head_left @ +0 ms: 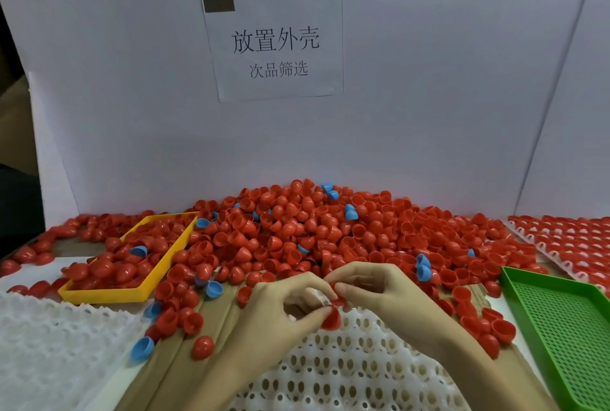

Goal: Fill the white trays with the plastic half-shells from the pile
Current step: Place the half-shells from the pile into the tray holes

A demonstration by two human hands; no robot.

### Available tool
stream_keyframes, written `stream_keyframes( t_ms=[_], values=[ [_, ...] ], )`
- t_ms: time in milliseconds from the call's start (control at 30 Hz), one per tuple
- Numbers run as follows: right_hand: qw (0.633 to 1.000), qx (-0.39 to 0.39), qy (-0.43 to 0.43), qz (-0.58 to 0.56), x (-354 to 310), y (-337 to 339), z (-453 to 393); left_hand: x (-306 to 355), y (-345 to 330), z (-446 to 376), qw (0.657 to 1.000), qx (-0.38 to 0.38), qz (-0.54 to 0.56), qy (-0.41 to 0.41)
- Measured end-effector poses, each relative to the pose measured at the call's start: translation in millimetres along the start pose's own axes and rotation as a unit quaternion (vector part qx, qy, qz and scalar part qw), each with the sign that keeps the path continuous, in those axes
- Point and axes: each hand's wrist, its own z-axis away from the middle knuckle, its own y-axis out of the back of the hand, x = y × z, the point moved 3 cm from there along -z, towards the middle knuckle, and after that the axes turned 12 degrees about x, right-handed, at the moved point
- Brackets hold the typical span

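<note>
A big pile of red half-shells, with a few blue ones mixed in, covers the back of the table. In front of me lies a white tray with rows of round holes. My left hand pinches a red half-shell at the tray's far edge. My right hand meets it from the right and pinches another red half-shell between thumb and fingertips. Both hands are close together, just above the tray's top row.
A yellow tray holding red shells sits at the left. A second white tray lies at the near left. A green perforated tray sits at the right. A tray filled with red shells lies at the far right. A white board with a paper sign stands behind.
</note>
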Motion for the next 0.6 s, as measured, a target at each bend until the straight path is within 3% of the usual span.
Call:
stream_keyframes(
  t_ms=[67, 233, 600],
  values=[
    [0.999, 0.003, -0.017, -0.033, 2, 2, -2, -5, 8, -4, 0.997, 0.052, -0.054, -0.028],
    [0.992, 0.099, -0.053, -0.063, 11, 20, -8, -34, 48, -13, 0.953, 0.169, -0.244, -0.058],
    [0.987, 0.126, -0.079, -0.069, 19, 23, -12, -58, 16, -15, 0.948, 0.128, -0.287, -0.058]
  ],
)
